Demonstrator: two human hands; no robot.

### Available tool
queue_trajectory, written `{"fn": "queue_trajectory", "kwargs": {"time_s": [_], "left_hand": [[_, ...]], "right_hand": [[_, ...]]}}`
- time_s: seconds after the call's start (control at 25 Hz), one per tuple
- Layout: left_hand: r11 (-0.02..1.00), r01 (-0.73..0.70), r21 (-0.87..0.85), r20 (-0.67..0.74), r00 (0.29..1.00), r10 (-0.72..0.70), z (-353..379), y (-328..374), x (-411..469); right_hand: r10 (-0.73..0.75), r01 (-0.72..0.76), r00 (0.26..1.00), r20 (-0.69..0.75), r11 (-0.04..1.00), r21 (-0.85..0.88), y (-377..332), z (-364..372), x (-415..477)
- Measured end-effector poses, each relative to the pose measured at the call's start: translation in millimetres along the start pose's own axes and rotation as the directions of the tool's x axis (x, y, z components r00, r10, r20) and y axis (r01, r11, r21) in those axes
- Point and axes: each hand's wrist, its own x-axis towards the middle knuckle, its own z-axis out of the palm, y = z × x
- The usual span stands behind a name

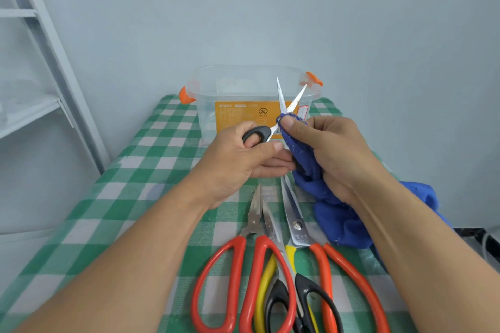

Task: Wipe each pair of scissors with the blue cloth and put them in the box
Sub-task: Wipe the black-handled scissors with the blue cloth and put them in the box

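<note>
Your left hand [243, 162] gripped the black plastic loops of the small scissors [258, 133], their thin steel blades spread in a V in front of the clear plastic box [208, 100]. Your right hand [327, 151] pinched the fluffy blue cloth [335, 216] around the pivot, thumb and fingers clamped on it.

- The left hand [238, 159] grips the black handle of small scissors [281, 100], whose blades are spread.
- The right hand [332, 154] pinches the blue cloth [338, 219] round the blades near the pivot.
- A clear plastic box [243, 89] stands at the table's [135, 184] far edge.
- Red-handled scissors [254, 219] and others overlap at the near edge.
</note>
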Motion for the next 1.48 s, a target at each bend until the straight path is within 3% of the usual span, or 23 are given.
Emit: {"fn": "queue_trajectory", "kwargs": {"time_s": [0.16,0.4,0.72,1.0,1.28,1.48], "left_hand": [[1.000,0.013,-0.028,-0.016,1.000,-0.014,-2,-1,1],[1.000,-0.012,0.007,0.025,1.000,0.012,5,2,-2],[1.000,-0.014,-0.021,-0.011,1.000,0.014,0,1,-3],[0.996,-0.047,0.071,0.039,0.998,0.045,9,3,-5],[0.999,-0.033,-0.004,-0.017,0.999,0.033,3,3,-4],[0.998,-0.051,0.038,0.017,0.999,0.050,6,5,-6]], "right_hand": [[0.028,-0.030,0.998,0.057,0.999,0.032,1,-4,1],[-0.041,0.041,0.999,-0.029,0.999,-0.024,-1,-3,-2],[0.013,-0.019,0.998,0.067,0.996,0.085,-1,-6,-4],[-0.098,0.094,0.994,-0.043,0.992,-0.084,-1,-4,-4],[-0.050,0.044,0.996,0.078,0.996,0.072,-1,-7,-4],[-0.156,0.156,0.988,-0.002,0.984,-0.087,1,-2,-5]]}}
